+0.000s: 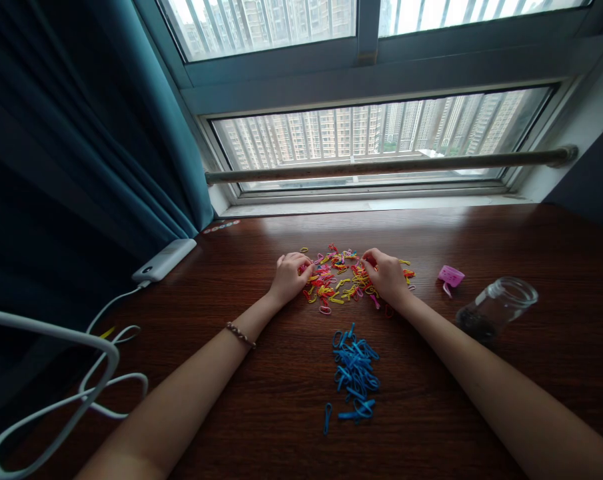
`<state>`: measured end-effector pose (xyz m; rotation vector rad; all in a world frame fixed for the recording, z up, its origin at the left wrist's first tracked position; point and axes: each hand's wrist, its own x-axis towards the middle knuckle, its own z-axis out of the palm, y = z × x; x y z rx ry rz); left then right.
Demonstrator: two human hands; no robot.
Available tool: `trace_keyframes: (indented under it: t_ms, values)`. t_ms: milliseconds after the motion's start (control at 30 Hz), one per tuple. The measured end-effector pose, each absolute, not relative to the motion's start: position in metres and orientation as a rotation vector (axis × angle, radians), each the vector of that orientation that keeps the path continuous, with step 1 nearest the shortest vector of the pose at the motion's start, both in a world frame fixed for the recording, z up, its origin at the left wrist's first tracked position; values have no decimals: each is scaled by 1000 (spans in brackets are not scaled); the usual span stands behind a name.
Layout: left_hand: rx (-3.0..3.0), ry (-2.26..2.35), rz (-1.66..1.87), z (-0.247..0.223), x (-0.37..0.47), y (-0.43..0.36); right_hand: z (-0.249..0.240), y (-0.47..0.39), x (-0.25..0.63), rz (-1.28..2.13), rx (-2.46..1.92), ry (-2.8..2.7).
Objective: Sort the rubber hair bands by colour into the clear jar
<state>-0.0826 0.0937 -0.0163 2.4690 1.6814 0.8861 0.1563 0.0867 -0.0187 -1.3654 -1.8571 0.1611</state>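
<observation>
A loose spread of small rubber bands [337,288] in red, yellow, pink and orange lies on the table between my two hands. At its left edge my left hand [292,275] rests with fingers curled and thumb close to them. On the other side my right hand [384,272] bends thumb and fingers together over the bands. Whatever either set of fingertips holds is too small to make out. Nearer to me, between my forearms, sits a separate heap of blue rubber bands [357,367]. One blue band [328,419] lies apart at its lower left.
Right of my right hand are a pink plastic piece [451,275] and a clear glass jar [504,300] with dark contents, tilted or lying. A white power bank [165,260] with a white cable [112,347] lies left, by the blue curtain [146,133]. A window is behind the table.
</observation>
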Motion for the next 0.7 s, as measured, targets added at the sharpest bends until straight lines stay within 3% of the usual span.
trace_keyframes:
  t_ms: [200, 400, 567, 700]
  values:
    - [2605, 1501, 760, -17, -79, 89, -17, 90, 156, 407, -1290, -1663]
    - [2650, 1407, 790, -17, -79, 89, 9, 86, 160, 1301, -946, -1458]
    - [2507, 1353, 990, -16, -83, 95, 30, 68, 162, 2160, -694, -1984]
    - [2313, 1305, 1146, -15, -85, 97, 33, 60, 158, 2280, -640, -2092]
